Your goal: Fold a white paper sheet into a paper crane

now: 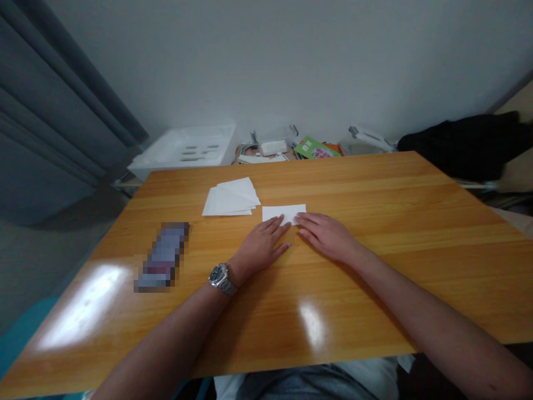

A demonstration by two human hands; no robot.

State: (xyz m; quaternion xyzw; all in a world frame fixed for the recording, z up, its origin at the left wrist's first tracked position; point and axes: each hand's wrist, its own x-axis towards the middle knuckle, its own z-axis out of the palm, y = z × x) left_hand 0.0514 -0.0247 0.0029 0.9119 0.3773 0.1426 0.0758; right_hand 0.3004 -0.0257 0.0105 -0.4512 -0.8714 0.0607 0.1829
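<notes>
A small white rectangle of paper [284,212] lies flat on the wooden table [375,205]; it looks folded, though its layers are too fine to make out. My left hand [263,244], with a metal watch [222,279] on its wrist, rests its outstretched fingertips on the paper's near edge. On the right end of the same paper lie the fingertips of my right hand [327,236], fingers extended and palm down. Neither hand grips anything. Just left and behind the paper is a loose stack of white sheets [231,198].
To the left lies a blurred-out, phone-like flat object [162,258]. Behind the table's far edge are a white foam tray [195,145], a green booklet [314,148] and clear plastic containers [366,141]. A black cloth [462,145] hangs at the right; a grey curtain [45,111] at the left.
</notes>
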